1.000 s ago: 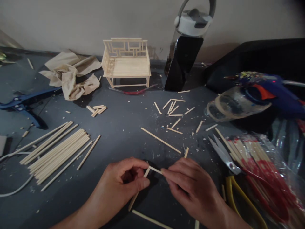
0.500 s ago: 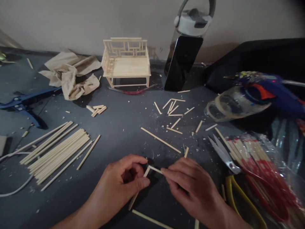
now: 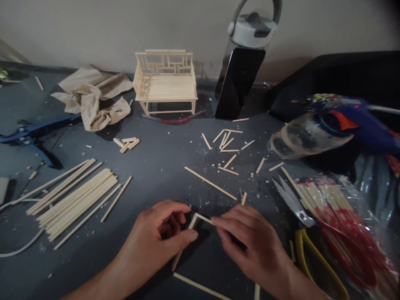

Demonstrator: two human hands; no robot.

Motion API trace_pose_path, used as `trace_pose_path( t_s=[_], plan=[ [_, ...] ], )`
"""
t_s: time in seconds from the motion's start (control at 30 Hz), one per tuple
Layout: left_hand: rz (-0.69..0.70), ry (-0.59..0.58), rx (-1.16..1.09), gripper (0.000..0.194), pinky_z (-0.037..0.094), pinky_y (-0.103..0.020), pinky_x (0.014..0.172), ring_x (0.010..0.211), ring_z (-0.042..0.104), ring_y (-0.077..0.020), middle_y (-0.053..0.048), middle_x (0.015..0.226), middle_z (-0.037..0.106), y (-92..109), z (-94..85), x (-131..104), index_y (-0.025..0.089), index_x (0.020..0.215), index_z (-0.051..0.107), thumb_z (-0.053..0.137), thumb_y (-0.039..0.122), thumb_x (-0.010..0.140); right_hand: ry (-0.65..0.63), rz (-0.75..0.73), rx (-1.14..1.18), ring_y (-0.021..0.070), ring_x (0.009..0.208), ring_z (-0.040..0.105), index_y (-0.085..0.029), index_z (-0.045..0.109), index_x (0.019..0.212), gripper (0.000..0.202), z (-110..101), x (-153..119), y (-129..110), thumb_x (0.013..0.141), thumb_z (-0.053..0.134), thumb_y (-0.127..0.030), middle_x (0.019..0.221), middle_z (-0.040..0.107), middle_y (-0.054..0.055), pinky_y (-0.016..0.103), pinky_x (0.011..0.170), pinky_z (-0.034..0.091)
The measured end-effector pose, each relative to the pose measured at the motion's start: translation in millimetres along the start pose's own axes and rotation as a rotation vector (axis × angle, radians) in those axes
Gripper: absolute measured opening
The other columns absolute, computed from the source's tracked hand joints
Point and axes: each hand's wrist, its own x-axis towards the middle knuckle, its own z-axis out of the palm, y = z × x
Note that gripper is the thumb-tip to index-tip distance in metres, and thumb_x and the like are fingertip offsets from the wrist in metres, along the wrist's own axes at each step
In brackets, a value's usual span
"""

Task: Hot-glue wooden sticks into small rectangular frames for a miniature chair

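Observation:
My right hand (image 3: 250, 239) is closed, its thumb and index fingertip pinching a short thin wooden stick (image 3: 204, 219). The left end of that stick meets the top of a longer wooden stick (image 3: 193, 222) at an angle; whether they are joined I cannot tell. My left hand (image 3: 164, 229) is curled around this longer stick, thumb lying along it and index fingertip raised near the corner. Other fingers are partly hidden. Below the hands lies another wooden stick (image 3: 200, 286), and a loose one (image 3: 211, 183) lies beyond them.
A miniature wooden bench (image 3: 165, 85) stands by the wall. Left are a bundle of sticks (image 3: 78, 204), crumpled paper (image 3: 90, 98) and a blue cutter (image 3: 28, 135). Right are scissors (image 3: 292, 202), packaged chopsticks (image 3: 340, 208), a glue gun (image 3: 359, 116) and a phone (image 3: 240, 83) against a bottle (image 3: 254, 31).
The corner where the two sticks meet has shifted slightly up and right. My left index finger has lifted a little away from it. Surrounding things stay put.

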Motion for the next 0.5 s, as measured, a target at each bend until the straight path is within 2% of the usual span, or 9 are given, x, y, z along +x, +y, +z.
trace_pose_path(
  t_s=[0.27, 0.5],
  plan=[
    [0.033, 0.026, -0.003, 0.022, 0.051, -0.021, 0.057, 0.066, 0.063, -0.0123, 0.000, 0.079, 0.066, 0.3, -0.4, 1.0, 0.022, 0.100, 0.067, 0.063, 0.026, 0.079, 0.019, 0.014, -0.022, 0.0145, 0.075, 0.059, -0.021, 0.068, 0.098, 0.022, -0.7, 2.6, -2.0, 0.085, 0.055, -0.011, 0.083, 0.066, 0.003, 0.031, 0.070, 0.047],
    [0.098, 0.081, 0.059, 0.027, 0.053, -0.022, 0.062, 0.073, 0.065, -0.0129, -0.001, 0.091, 0.069, -0.5, -1.1, 1.1, 0.024, 0.106, 0.065, 0.058, 0.022, 0.080, 0.001, -0.007, -0.074, 0.0156, 0.076, 0.059, -0.022, 0.068, 0.101, 0.022, -0.6, 1.8, -1.8, 0.086, 0.055, -0.013, 0.084, 0.066, 0.004, 0.033, 0.070, 0.047]
  ],
)
